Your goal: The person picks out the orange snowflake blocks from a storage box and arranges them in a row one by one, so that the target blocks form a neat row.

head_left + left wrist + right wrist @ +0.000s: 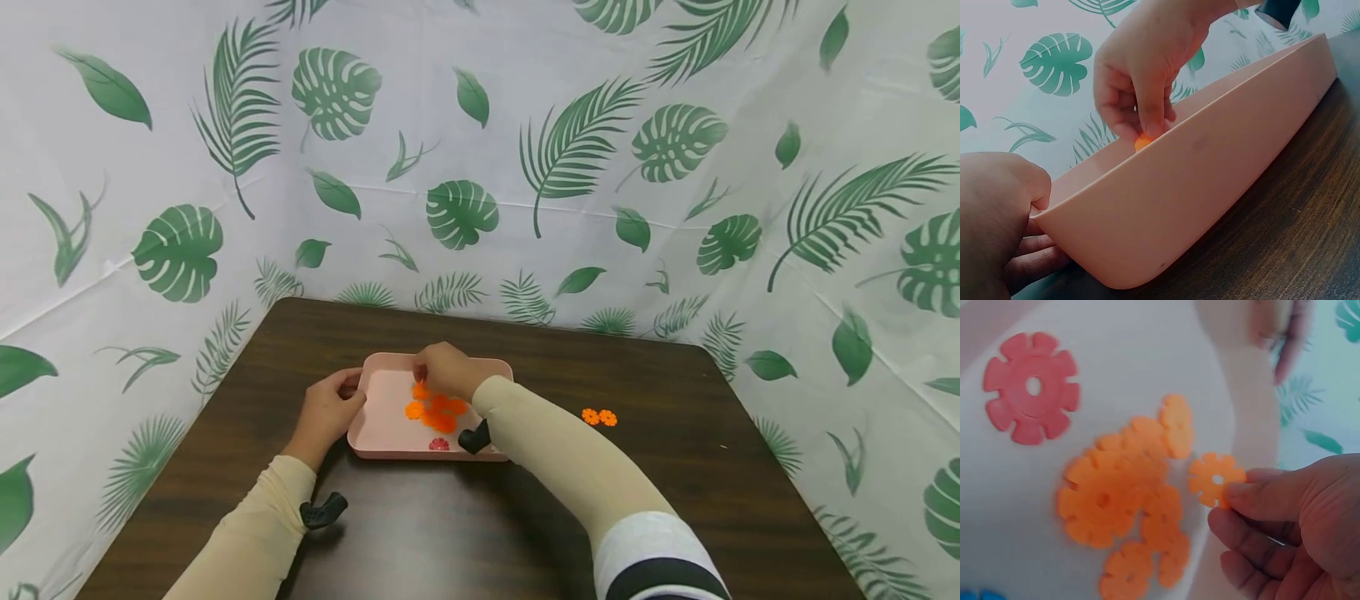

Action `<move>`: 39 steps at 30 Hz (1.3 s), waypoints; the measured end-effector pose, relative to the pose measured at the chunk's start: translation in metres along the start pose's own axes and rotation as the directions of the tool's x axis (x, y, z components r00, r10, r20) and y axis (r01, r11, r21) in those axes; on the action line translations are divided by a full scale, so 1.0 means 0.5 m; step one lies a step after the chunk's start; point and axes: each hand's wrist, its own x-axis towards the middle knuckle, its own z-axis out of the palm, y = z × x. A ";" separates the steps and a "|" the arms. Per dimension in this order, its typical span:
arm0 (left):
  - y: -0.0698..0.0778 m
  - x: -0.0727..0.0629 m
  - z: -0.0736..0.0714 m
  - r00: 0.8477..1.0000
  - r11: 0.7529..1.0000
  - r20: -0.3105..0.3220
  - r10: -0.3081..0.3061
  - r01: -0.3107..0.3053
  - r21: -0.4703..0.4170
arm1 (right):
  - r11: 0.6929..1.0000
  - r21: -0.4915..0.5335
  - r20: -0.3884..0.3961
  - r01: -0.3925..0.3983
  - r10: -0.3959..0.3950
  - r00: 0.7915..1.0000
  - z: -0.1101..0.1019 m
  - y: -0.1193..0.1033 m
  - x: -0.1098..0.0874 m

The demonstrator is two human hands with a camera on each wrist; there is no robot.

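A shallow pink tray lies on the table. My left hand grips its left rim, thumb over the edge and fingers along the outside wall. Over the tray, my right hand pinches an orange notched disc between thumb and fingers. Several more orange notched discs lie heaped in the tray below that hand. Apart from the heap sits a red notched disc, close to the tray's near wall. At the lower left of the right wrist view, the edge of a blue piece shows.
Two orange notched discs rest side by side on the dark wooden table, right of the tray. A white cloth printed with green leaves hangs behind the table and along its sides.
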 end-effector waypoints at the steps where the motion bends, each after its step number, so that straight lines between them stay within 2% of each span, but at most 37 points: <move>1: -0.001 -0.001 0.000 1.000 1.000 0.002 0.000 0.000 0.000 | 1.000 0.015 -0.006 0.003 -0.003 1.000 -0.004 0.006 -0.003; 4: -0.003 -0.005 0.000 1.000 1.000 0.008 -0.005 0.005 0.007 | 0.992 0.118 0.009 -0.038 0.038 0.999 -0.030 0.026 -0.024; 8: -0.002 -0.006 -0.003 1.000 1.000 -0.003 0.006 -0.006 0.007 | 0.955 0.249 0.036 -0.163 0.159 0.987 -0.090 0.070 -0.075; 14: -0.003 -0.004 -0.011 0.999 0.999 -0.032 0.028 -0.027 0.019 | 0.897 0.319 0.009 -0.306 0.320 0.947 -0.175 0.207 -0.189; 16: -0.003 -0.004 -0.016 0.999 0.999 -0.034 0.031 -0.030 0.026 | 0.878 0.338 -0.003 -0.339 0.361 0.932 -0.191 0.259 -0.237; 18: -0.004 -0.004 -0.021 0.999 0.999 -0.035 0.033 -0.031 0.033 | 0.842 0.373 -0.001 -0.391 0.422 0.907 -0.198 0.306 -0.289; 20: -0.004 -0.003 -0.025 0.999 0.999 -0.038 0.034 -0.033 0.042 | 0.783 0.433 0.017 -0.447 0.489 0.872 -0.193 0.354 -0.341; 22: -0.002 -0.002 -0.028 0.999 0.999 -0.031 0.029 -0.028 0.046 | 0.711 0.496 0.037 -0.499 0.557 0.830 -0.178 0.397 -0.388; 25: 0.003 -0.002 -0.032 1.000 0.999 -0.023 0.006 -0.005 0.053 | 0.606 0.577 0.062 -0.548 0.636 0.769 -0.145 0.451 -0.443; 28: 0.007 -0.003 -0.031 1.000 0.998 -0.008 -0.015 0.015 0.055 | 0.554 0.591 0.085 -0.586 0.680 0.728 -0.115 0.483 -0.483; 30: 0.008 -0.005 -0.027 1.000 0.998 0.000 -0.018 0.018 0.057 | 0.530 0.586 0.104 -0.614 0.702 0.705 -0.099 0.497 -0.502; 31: 0.008 -0.006 -0.024 1.000 0.998 0.006 -0.022 0.022 0.054 | 0.529 0.580 0.110 -0.620 0.703 0.703 -0.094 0.501 -0.511; 34: 0.008 -0.007 -0.013 1.000 0.998 0.017 -0.025 0.024 0.051 | 0.508 0.578 0.116 -0.638 0.723 0.681 -0.081 0.508 -0.528; 37: 0.009 -0.007 -0.004 1.000 0.999 0.019 -0.025 0.024 0.049 | 0.518 0.574 0.108 -0.634 0.720 0.686 -0.074 0.507 -0.540; 39: 0.010 -0.008 0.002 1.000 0.999 0.021 -0.020 0.019 0.048 | 0.513 0.575 0.104 -0.637 0.726 0.679 -0.070 0.505 -0.546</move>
